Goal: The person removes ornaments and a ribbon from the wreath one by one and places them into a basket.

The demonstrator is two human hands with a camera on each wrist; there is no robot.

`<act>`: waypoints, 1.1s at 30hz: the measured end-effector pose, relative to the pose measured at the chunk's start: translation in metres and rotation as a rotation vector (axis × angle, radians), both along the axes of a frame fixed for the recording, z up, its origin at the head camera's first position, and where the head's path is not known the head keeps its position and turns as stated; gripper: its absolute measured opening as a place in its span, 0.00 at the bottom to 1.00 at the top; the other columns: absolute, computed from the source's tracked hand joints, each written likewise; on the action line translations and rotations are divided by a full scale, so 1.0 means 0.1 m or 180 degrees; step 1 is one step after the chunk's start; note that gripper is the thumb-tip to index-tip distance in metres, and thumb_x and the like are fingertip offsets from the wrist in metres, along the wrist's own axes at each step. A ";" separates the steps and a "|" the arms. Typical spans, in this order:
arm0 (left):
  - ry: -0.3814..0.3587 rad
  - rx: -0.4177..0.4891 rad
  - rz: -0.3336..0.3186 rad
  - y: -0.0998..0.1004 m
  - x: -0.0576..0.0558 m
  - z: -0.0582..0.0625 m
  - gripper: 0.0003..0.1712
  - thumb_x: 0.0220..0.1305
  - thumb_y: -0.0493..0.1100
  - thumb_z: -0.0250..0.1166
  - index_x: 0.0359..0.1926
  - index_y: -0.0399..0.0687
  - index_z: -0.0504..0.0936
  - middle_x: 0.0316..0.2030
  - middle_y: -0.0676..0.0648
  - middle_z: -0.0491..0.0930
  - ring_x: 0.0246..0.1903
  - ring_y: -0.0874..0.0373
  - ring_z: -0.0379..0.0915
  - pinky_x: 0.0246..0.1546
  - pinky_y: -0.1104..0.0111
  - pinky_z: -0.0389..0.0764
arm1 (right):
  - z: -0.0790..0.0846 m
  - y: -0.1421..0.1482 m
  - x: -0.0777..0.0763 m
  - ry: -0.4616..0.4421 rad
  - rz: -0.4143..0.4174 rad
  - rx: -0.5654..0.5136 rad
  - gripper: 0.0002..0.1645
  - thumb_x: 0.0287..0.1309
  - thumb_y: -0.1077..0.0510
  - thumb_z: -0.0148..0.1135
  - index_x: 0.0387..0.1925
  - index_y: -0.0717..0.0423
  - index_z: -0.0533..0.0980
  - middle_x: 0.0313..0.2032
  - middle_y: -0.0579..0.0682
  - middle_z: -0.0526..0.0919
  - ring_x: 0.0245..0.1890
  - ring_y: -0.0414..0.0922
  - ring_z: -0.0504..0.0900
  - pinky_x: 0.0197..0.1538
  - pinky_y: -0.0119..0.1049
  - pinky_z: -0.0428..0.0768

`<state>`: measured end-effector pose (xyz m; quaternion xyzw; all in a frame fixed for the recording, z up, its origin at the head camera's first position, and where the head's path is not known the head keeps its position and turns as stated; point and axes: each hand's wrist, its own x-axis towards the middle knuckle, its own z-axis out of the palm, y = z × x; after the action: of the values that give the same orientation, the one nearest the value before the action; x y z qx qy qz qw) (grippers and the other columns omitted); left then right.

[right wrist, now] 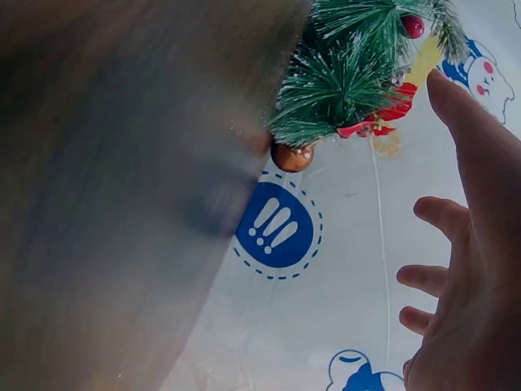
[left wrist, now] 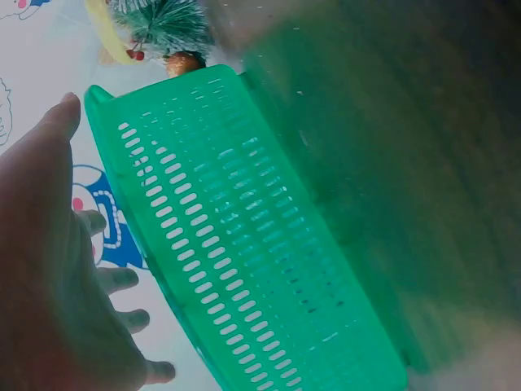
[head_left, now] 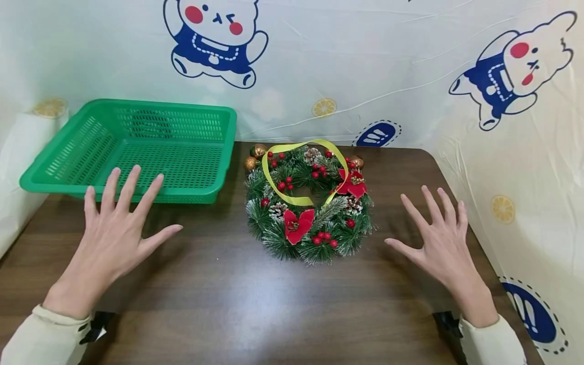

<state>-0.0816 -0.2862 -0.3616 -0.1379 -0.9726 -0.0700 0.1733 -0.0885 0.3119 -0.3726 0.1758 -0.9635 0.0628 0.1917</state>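
My left hand [head_left: 114, 235], fingers spread, hovers in front of the green plastic basket [head_left: 219, 152], its fingertips overlapping the near rim in the head view. My right hand [head_left: 442, 243] is spread over the right side of the table, holding nothing. Between the hands lies a Christmas wreath [head_left: 274, 235] of frosted green sprigs, with red flowers, berries, pinecones and gold-brown balls. A loop of yellow ribbon [head_left: 269, 177] lies across its top. The left wrist view shows the basket's slotted side [left wrist: 244, 236] beside the left hand; sprigs of the wreath [right wrist: 334, 90] appear in the right wrist view.
The brown wooden table [head_left: 255, 309] carries both objects. Behind it and along its right side hangs a pale cloth [head_left: 365, 61] printed with cartoon bears and orange slices. Dark straps [head_left: 98, 324] sit at the cuffs of the cream sleeves [head_left: 45, 339].
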 end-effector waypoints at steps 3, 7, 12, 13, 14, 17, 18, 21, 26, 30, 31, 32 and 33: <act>-0.0106 0.0069 -0.0040 0.02 0.00 0.03 0.59 0.56 0.69 0.67 0.80 0.62 0.46 0.79 0.42 0.38 0.76 0.36 0.30 0.67 0.30 0.32 | 0.02 -0.04 -0.01 0.0019 0.0118 -0.0057 0.56 0.45 0.27 0.68 0.74 0.40 0.62 0.75 0.59 0.54 0.76 0.59 0.44 0.71 0.67 0.35; -0.0238 0.0151 -0.0103 0.07 -0.03 0.07 0.56 0.60 0.67 0.65 0.80 0.62 0.45 0.79 0.41 0.39 0.76 0.35 0.31 0.68 0.31 0.35 | 0.05 -0.11 -0.03 0.0083 0.0337 -0.0154 0.53 0.50 0.28 0.65 0.73 0.43 0.64 0.73 0.60 0.60 0.74 0.60 0.50 0.73 0.64 0.40; -0.0255 0.0158 -0.0187 0.12 -0.04 0.12 0.54 0.62 0.66 0.64 0.80 0.60 0.47 0.78 0.39 0.42 0.76 0.35 0.33 0.68 0.32 0.38 | 0.08 -0.22 -0.04 0.0076 0.0537 -0.0265 0.50 0.54 0.29 0.63 0.73 0.44 0.65 0.70 0.58 0.65 0.72 0.59 0.57 0.72 0.62 0.49; -0.0260 0.0166 -0.0205 0.13 -0.03 0.13 0.53 0.62 0.66 0.64 0.80 0.60 0.47 0.78 0.39 0.43 0.75 0.35 0.34 0.68 0.32 0.39 | 0.09 -0.24 -0.05 0.0072 0.0569 -0.0282 0.49 0.55 0.29 0.63 0.73 0.45 0.65 0.70 0.58 0.66 0.72 0.59 0.58 0.72 0.62 0.51; -0.0275 0.0185 -0.0219 0.14 -0.03 0.14 0.52 0.63 0.65 0.63 0.80 0.60 0.47 0.78 0.39 0.43 0.75 0.35 0.34 0.68 0.33 0.39 | 0.09 -0.27 -0.05 0.0081 0.0609 -0.0299 0.49 0.55 0.29 0.63 0.73 0.46 0.65 0.69 0.58 0.67 0.71 0.59 0.59 0.70 0.62 0.54; -0.0297 0.0252 -0.0273 0.17 -0.02 0.18 0.50 0.65 0.64 0.62 0.79 0.59 0.48 0.77 0.38 0.45 0.75 0.36 0.36 0.69 0.34 0.39 | 0.10 -0.34 -0.06 0.0124 0.0744 -0.0319 0.48 0.57 0.29 0.61 0.71 0.51 0.68 0.66 0.58 0.72 0.69 0.58 0.64 0.68 0.60 0.61; -0.0290 0.0280 -0.0296 0.18 -0.02 0.19 0.49 0.66 0.63 0.62 0.79 0.59 0.49 0.77 0.37 0.46 0.75 0.35 0.37 0.69 0.34 0.39 | 0.10 -0.36 -0.06 0.0133 0.0790 -0.0326 0.47 0.58 0.29 0.61 0.70 0.53 0.69 0.65 0.58 0.73 0.68 0.57 0.65 0.68 0.58 0.62; -0.0218 0.0353 -0.0405 0.23 -0.01 0.25 0.46 0.67 0.61 0.63 0.79 0.57 0.52 0.75 0.36 0.49 0.73 0.34 0.42 0.69 0.35 0.43 | 0.10 -0.43 -0.05 0.0137 0.0896 -0.0314 0.46 0.60 0.29 0.59 0.67 0.56 0.71 0.63 0.57 0.75 0.66 0.56 0.68 0.70 0.53 0.62; -0.0109 0.0436 -0.0580 0.33 -0.01 0.32 0.44 0.67 0.57 0.65 0.77 0.54 0.57 0.73 0.35 0.54 0.70 0.33 0.50 0.68 0.35 0.50 | 0.09 -0.53 -0.07 0.0122 0.1002 -0.0250 0.45 0.60 0.29 0.59 0.65 0.58 0.73 0.62 0.57 0.76 0.65 0.54 0.69 0.68 0.53 0.64; -0.0067 0.0465 -0.0659 0.41 -0.02 0.36 0.43 0.65 0.53 0.68 0.76 0.52 0.59 0.72 0.34 0.55 0.69 0.32 0.53 0.66 0.34 0.53 | 0.07 -0.61 -0.13 0.0154 0.1107 -0.0238 0.44 0.61 0.28 0.57 0.63 0.59 0.75 0.61 0.58 0.77 0.64 0.56 0.69 0.65 0.57 0.67; -0.0067 0.0476 -0.0669 0.43 -0.03 0.37 0.43 0.65 0.53 0.68 0.76 0.53 0.60 0.73 0.34 0.55 0.69 0.32 0.53 0.66 0.34 0.53 | 0.07 -0.63 -0.15 0.0161 0.1137 -0.0239 0.44 0.62 0.28 0.56 0.62 0.59 0.75 0.60 0.58 0.77 0.64 0.56 0.69 0.65 0.57 0.67; -0.0073 0.0489 -0.0675 0.45 -0.03 0.38 0.43 0.65 0.52 0.68 0.76 0.53 0.60 0.73 0.34 0.55 0.69 0.32 0.53 0.65 0.33 0.54 | 0.06 -0.65 -0.16 0.0155 0.1159 -0.0234 0.44 0.63 0.28 0.55 0.61 0.60 0.76 0.60 0.58 0.77 0.64 0.56 0.69 0.65 0.58 0.66; -0.0084 0.0511 -0.0687 0.47 -0.03 0.39 0.43 0.65 0.52 0.68 0.76 0.53 0.60 0.73 0.34 0.55 0.69 0.32 0.53 0.65 0.33 0.54 | 0.05 -0.67 -0.17 0.0152 0.1180 -0.0224 0.44 0.63 0.27 0.53 0.61 0.59 0.76 0.60 0.59 0.77 0.64 0.56 0.69 0.65 0.58 0.66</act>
<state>-0.0847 -0.2391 -0.3222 -0.2265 -0.9456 -0.1677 0.1625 -0.1058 0.2452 -0.3676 0.3449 -0.9070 0.1265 0.2056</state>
